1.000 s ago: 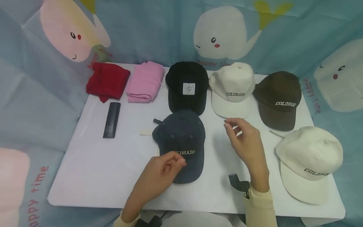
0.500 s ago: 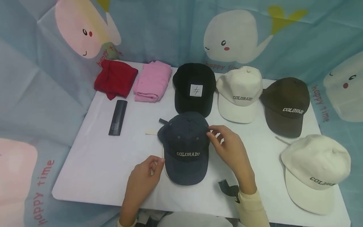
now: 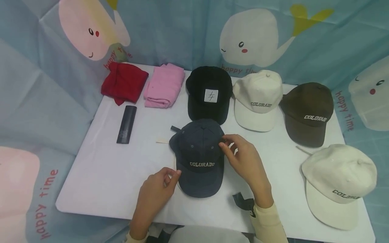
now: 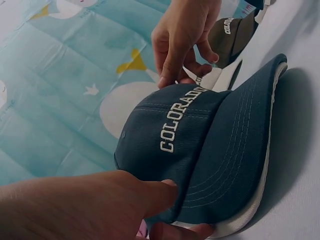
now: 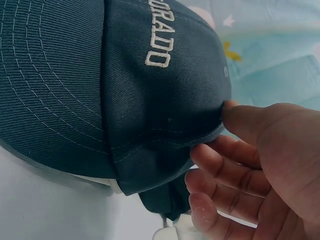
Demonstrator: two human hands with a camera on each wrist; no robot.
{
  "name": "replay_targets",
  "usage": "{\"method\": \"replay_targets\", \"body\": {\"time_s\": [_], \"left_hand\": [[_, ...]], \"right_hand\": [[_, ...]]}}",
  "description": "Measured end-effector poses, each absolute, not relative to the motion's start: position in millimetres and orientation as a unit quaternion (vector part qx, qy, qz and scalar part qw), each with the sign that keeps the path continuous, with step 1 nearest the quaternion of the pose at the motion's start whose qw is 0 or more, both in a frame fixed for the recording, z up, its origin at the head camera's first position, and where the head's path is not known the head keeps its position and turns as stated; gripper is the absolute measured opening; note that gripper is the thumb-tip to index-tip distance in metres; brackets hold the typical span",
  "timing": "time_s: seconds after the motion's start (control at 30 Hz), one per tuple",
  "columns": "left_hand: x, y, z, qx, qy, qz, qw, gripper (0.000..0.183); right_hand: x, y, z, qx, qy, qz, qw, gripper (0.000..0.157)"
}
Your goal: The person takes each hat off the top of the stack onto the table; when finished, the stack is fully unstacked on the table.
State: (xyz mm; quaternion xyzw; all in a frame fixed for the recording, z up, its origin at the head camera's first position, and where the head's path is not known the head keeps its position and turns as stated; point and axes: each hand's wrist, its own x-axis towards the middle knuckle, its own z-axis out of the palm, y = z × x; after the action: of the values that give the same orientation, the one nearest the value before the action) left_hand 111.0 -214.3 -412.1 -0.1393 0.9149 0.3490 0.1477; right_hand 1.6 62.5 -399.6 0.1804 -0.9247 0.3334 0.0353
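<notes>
A navy baseball cap (image 3: pixel 199 152) with "COLORADO" across its front lies at the table's near middle, its brim towards me. A cream brim edge (image 4: pixel 237 225) shows beneath the navy brim in the left wrist view, and a pale strap (image 3: pixel 162 142) pokes out at the left. My left hand (image 3: pixel 158 189) pinches the navy cap where brim meets crown, thumb (image 4: pixel 162 195) on top, fingertips below. On the opposite side, my right hand (image 3: pixel 244 160) pinches the crown's edge, its thumb (image 5: pixel 240 120) against the fabric and its other fingers loosely curled.
Behind stand a black cap (image 3: pixel 209 91), a cream cap (image 3: pixel 258 98) and a brown cap (image 3: pixel 308 111). Another cream cap (image 3: pixel 337 182) lies near right. At left are a red folded cloth (image 3: pixel 124 82), a pink folded cloth (image 3: pixel 164 86) and a dark flat case (image 3: pixel 126 125). Patterned curtains surround the white table (image 3: pixel 100 189).
My right hand has come in from the right to the crown. My left hand has drawn back from over the brim to its left edge. The view has shifted slightly.
</notes>
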Motion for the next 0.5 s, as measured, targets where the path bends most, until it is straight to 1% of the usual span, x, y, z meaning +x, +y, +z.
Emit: {"method": "replay_targets", "body": {"time_s": [0.17, 0.4, 0.5], "left_hand": [[111.5, -212.8, -410.0, -0.140, 0.915, 0.348, 0.152, 0.051], [112.7, -210.6, -407.7, -0.132, 0.919, 0.342, 0.145, 0.044], [111.7, -209.1, -407.5, -0.133, 0.919, 0.344, 0.143, 0.044]], "right_hand": [[0.4, 61.7, -399.4, 0.183, -0.923, 0.337, 0.034, 0.031], [-2.0, 61.6, -401.0, 0.180, -0.920, 0.346, 0.038, 0.028], [-3.4, 61.6, -401.6, 0.178, -0.920, 0.347, 0.038, 0.029]]}}
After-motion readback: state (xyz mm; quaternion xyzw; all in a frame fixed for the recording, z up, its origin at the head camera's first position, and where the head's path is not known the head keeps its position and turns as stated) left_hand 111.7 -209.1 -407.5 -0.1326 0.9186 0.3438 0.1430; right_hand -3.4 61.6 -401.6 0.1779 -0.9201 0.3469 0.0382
